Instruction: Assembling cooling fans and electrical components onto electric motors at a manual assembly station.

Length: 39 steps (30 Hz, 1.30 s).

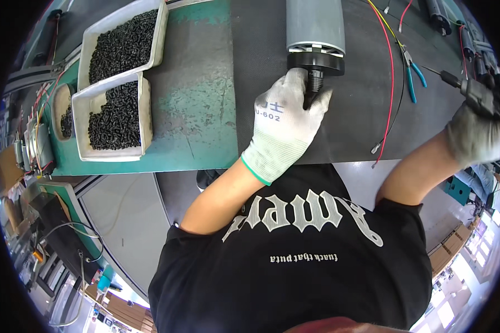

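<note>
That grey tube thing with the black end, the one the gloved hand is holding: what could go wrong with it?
The grey cylinder with the black threaded end lies on its side on the dark mat, so it might roll if the gloved left hand lets go. The red and yellow wires and the blue-handled pliers lie close by and could snag. The gloved right hand holds a thin pointed tool that could poke something.

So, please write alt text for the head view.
A gloved left hand grips the threaded black end of a grey cylinder on a dark mat. The gloved right hand holds a screwdriver; two trays of black screws sit left.
</note>
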Tool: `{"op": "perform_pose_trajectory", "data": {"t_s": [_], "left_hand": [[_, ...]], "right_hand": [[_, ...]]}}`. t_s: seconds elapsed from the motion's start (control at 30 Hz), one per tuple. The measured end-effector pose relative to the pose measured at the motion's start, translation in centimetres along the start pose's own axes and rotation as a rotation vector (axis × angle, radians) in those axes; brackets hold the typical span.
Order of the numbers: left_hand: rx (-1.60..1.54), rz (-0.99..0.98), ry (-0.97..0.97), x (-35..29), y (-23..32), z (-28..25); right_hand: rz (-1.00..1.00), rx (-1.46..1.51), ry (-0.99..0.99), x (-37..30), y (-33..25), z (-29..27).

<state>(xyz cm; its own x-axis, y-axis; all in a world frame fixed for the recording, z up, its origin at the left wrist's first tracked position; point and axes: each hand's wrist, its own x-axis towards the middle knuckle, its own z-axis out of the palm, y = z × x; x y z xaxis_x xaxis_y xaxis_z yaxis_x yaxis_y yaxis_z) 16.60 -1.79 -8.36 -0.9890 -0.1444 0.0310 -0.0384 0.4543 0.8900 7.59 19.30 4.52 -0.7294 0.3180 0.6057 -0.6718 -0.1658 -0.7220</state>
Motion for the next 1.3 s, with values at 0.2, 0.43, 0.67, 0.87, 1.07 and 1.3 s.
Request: {"op": "perform_pose_trajectory", "data": {"t_s": [0.2, 0.43, 0.67, 0.87, 1.07, 1.3], "left_hand": [[0.033, 0.077, 0.039, -0.7, 0.1, -2.9], [0.642, -0.008, 0.581, -3.1, -0.8, -17.5], [1.240, -0.475, 0.421, 0.8, -12.8, -38.3], [1.226, -0.387, 0.348, 4.8, -18.7, -41.1], [1.268, -0.346, 0.312, 6.2, -18.6, -40.1], [1.398, -0.158, 0.054, 6.1, -20.0, -42.2]], "right_hand": [[-0.545, -1.754, 0.322, 4.7, 8.0, -16.2], [-0.022, -1.433, -0.915, -3.5, 8.8, -15.1], [-0.027, -1.430, -0.787, -4.1, 10.5, -16.1], [0.101, -1.507, -0.637, -4.6, 10.8, -15.6], [0.087, -1.505, -0.618, -4.6, 10.4, -15.4], [0.028, -1.586, -0.535, -5.3, 9.8, -17.2]]}}
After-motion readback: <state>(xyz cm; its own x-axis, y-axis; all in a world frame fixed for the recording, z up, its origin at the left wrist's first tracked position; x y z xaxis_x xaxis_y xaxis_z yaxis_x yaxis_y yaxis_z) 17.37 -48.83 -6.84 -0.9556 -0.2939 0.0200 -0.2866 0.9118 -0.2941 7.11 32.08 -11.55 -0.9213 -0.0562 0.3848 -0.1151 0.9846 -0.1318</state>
